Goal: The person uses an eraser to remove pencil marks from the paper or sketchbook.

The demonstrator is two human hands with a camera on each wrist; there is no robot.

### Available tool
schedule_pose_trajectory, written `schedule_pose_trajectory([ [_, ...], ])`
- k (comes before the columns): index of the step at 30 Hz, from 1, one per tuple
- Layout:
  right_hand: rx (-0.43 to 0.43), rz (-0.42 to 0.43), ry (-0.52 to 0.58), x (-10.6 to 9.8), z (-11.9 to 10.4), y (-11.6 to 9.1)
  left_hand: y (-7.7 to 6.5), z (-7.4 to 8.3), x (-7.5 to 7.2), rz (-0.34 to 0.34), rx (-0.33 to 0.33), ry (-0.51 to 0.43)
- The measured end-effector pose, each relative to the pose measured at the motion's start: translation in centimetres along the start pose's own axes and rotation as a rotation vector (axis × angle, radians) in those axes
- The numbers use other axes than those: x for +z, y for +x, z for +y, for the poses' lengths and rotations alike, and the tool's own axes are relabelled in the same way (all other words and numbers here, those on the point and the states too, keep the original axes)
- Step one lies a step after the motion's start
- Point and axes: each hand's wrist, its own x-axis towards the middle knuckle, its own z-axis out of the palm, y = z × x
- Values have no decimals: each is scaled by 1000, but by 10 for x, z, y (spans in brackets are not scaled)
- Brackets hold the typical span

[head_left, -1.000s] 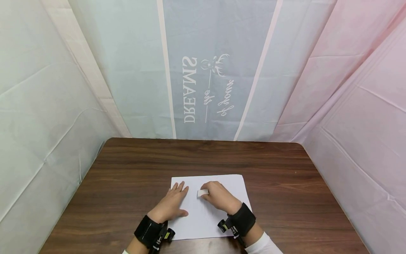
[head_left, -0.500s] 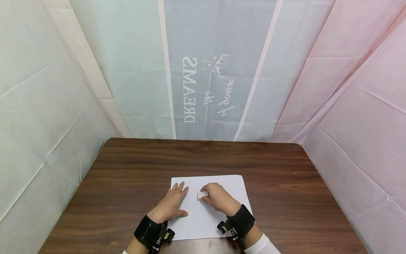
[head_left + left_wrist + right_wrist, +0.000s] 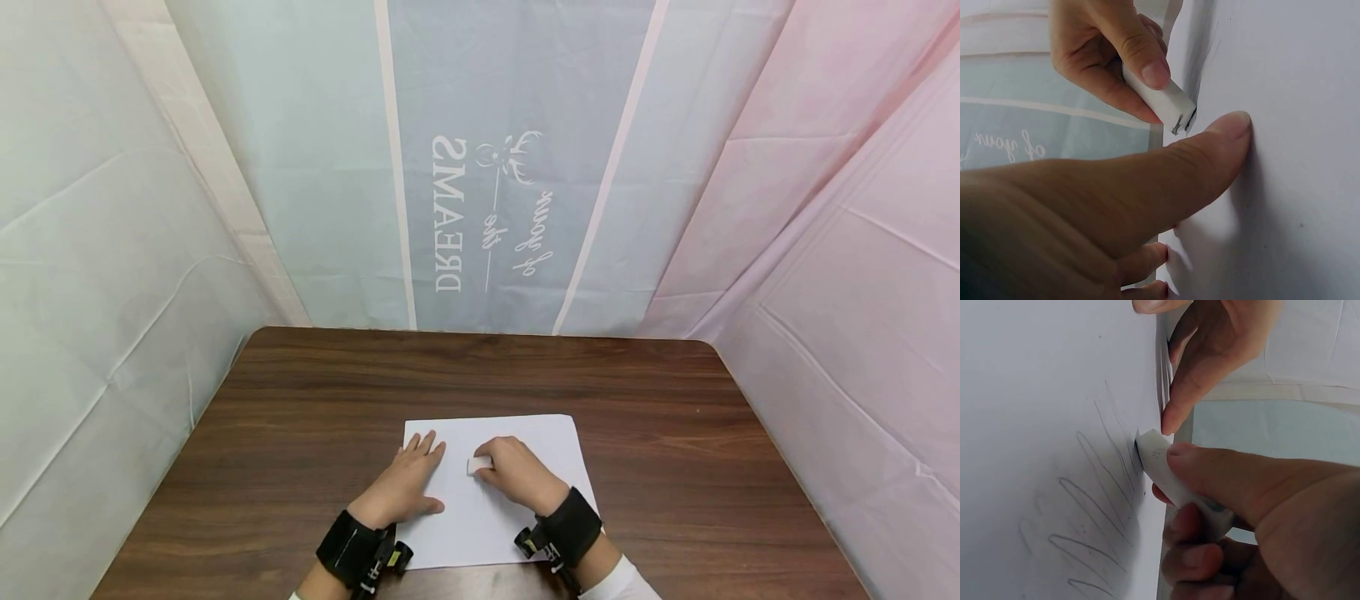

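A white sheet of paper [image 3: 502,542] lies on the brown table, with grey pencil scribbles [image 3: 1088,515] showing in the right wrist view. My right hand [image 3: 521,473] pinches a white eraser [image 3: 1163,472] between thumb and fingers. The eraser's end, smudged dark at its edge, meets the paper beside the pencil lines. My left hand [image 3: 405,483] rests spread on the left part of the sheet, thumb pointing inward. In the left wrist view the left thumb [image 3: 1210,140] presses the paper close to the eraser.
The dark wood table [image 3: 300,417] spreads around the sheet. A printed curtain [image 3: 517,83] hangs behind its far edge, and pale cloth covers both sides. Each wrist wears a black band with a small camera.
My right hand with the eraser has slid slightly toward the near edge of the paper. The left hand has stayed in place.
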Motion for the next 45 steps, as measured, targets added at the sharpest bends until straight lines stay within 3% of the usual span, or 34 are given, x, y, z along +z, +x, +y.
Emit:
schedule_pose_trajectory([
  [45, 28, 27, -7, 2, 7, 0, -1, 1, -1, -4, 1, 2],
])
